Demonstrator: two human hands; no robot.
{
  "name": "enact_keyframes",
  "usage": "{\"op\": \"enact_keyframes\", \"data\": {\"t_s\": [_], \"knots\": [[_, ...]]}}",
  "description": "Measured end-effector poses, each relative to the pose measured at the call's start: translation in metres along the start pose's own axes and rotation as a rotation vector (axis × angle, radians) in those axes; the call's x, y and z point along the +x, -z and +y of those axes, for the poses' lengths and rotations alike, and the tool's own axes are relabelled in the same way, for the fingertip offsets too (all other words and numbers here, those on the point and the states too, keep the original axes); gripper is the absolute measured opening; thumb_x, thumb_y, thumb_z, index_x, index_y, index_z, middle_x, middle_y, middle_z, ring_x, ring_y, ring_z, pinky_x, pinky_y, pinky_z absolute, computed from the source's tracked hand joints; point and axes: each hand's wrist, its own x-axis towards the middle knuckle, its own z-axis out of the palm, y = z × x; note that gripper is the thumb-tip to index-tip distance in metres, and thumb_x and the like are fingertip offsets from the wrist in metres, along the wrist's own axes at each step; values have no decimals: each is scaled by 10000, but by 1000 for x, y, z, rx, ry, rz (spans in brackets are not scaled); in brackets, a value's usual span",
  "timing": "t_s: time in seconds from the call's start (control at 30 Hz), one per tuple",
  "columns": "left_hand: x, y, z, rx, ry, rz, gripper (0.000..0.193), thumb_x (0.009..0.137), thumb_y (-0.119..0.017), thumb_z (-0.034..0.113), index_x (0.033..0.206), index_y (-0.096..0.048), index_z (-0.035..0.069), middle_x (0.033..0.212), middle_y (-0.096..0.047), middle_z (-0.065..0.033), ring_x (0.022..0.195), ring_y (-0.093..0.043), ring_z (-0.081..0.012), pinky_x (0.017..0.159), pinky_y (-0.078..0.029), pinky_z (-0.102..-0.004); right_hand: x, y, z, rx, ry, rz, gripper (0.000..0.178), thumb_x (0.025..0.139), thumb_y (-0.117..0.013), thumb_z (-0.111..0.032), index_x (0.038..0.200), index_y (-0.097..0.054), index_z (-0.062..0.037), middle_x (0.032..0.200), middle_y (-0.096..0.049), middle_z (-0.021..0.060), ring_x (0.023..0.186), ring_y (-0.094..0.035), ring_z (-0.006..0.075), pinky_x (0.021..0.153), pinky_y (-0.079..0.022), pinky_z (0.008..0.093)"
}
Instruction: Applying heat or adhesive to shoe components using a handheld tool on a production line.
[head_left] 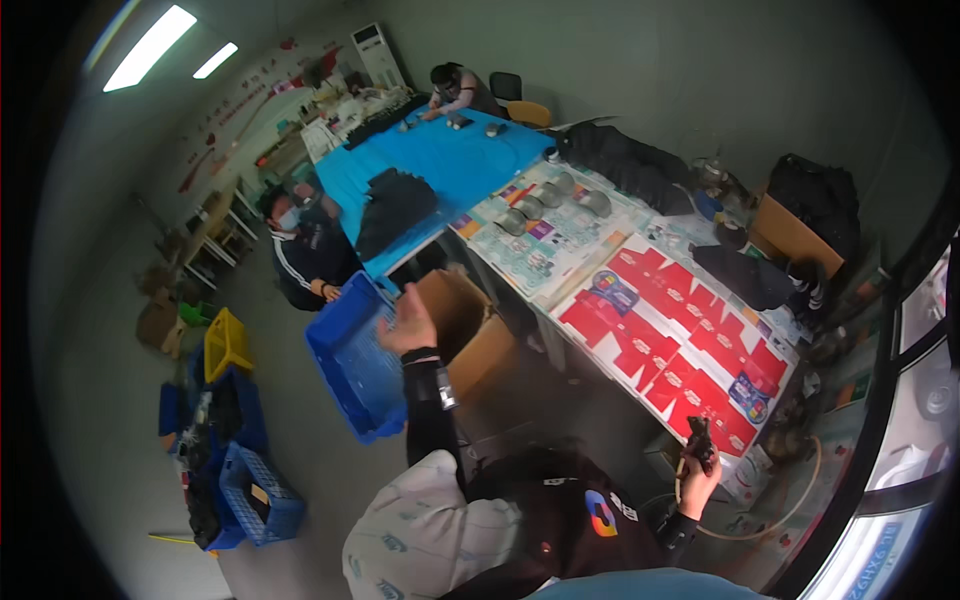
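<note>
My left hand (408,322) is raised with its fingers spread, over the right side of a blue plastic crate (350,345). Whether it touches the crate's rim I cannot tell. An open cardboard box (485,345) stands just to the right of this hand. My right hand (698,488) is closed around a dark gun-shaped tool (701,440), held upright by the near corner of the table. A pale hose (800,505) curves beside that hand. Red printed sheets (670,345) lie flat on the table close to the tool.
Clear domed parts (540,203) sit on the printed table cover. Dark cloth (395,210) lies on a blue-covered table (470,160). A masked person (310,245) stands by the blue crate; another person (462,92) sits farther back. More crates (260,495) stand on the floor at left.
</note>
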Motion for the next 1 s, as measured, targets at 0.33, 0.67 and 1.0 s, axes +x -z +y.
{"op": "enact_keyframes", "data": {"t_s": [0.33,0.67,1.0], "knots": [[-26,46,-18,536,49,198,757,949,-582,286,1584,-253,37,1604,-334,-220,1323,-508,-409,1095,-480,-553,37,13,10,240,-236,4,527,835,-620,81,1358,-583,23,1216,-682,64,974,-643,116,812,-521,264],[-1,182,-330,1589,1141,-350,320,1004,-655,220,1296,-617,94,1188,-672,-65,994,-641,-158,830,-524,-317,65,6,-28,-458,-246,185,283,864,-726,-190,1087,-669,-25,822,-672,153,731,-666,274,712,-521,370],[-122,301,-749,2009,383,-2213,1177,649,-941,468,1563,-301,96,1531,-450,-156,1437,-409,-349,1170,-289,-634,123,-23,-33,-566,-421,398,255,899,-706,-159,1107,-687,-12,771,-636,147,676,-612,220,668,-498,356]]}}
